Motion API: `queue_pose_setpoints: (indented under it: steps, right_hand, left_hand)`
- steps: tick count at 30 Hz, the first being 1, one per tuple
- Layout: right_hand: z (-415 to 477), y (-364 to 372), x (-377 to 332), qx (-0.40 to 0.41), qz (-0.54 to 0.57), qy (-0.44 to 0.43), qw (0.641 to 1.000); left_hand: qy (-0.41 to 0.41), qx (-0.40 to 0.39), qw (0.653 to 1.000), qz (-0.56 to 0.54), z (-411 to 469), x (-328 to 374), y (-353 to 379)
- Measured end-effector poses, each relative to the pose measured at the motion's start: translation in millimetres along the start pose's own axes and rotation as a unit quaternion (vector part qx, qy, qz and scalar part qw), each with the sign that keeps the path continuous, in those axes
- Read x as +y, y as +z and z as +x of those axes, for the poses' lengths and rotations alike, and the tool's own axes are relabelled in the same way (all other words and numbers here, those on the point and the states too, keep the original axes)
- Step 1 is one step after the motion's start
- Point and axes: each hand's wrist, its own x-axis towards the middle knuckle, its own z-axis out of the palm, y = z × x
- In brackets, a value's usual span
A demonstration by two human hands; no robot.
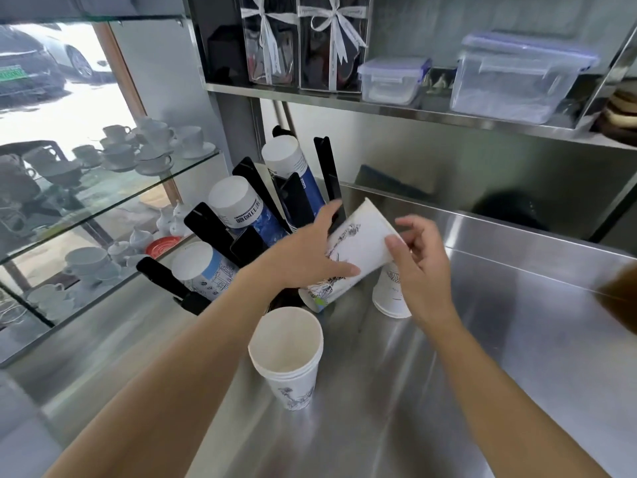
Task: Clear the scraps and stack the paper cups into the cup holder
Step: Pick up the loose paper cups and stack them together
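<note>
My left hand [312,248] grips a tilted stack of white printed paper cups [356,248], base pointing up and away. My right hand [418,257] rests its thumb and fingers against the stack's upper right side. The black cup holder [296,198] stands at the left of the steel counter [517,339], with three stacks of cups lying in its slots, the nearest being a white-and-blue stack [201,267]. Upright nested cups [287,353] stand open-mouthed in front. Another short stack [389,293] sits upside down under my right wrist.
A glass display case [113,188] with white china cups stands at the left. A steel shelf [413,112] above carries clear plastic boxes and ribboned gift boxes. A brown object [620,298] pokes in at the right edge.
</note>
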Motion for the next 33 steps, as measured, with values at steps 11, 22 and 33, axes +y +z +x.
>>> queue_pose_setpoints:
  steps: [11,22,33]
  right_hand:
    - [-12,35,-51,-0.134,-0.018,-0.199,0.971]
    - [-70,42,26,-0.337,-0.266,-0.246,0.869]
    - [-83,43,37,-0.291,-0.185,-0.200,0.917]
  left_hand:
    - [0.069,0.163,0.984,0.028,-91,1,-35]
    - [0.035,0.231,0.971,-0.047,-120,-93,76]
    - [0.004,0.271,0.913,-0.306,-110,-76,103]
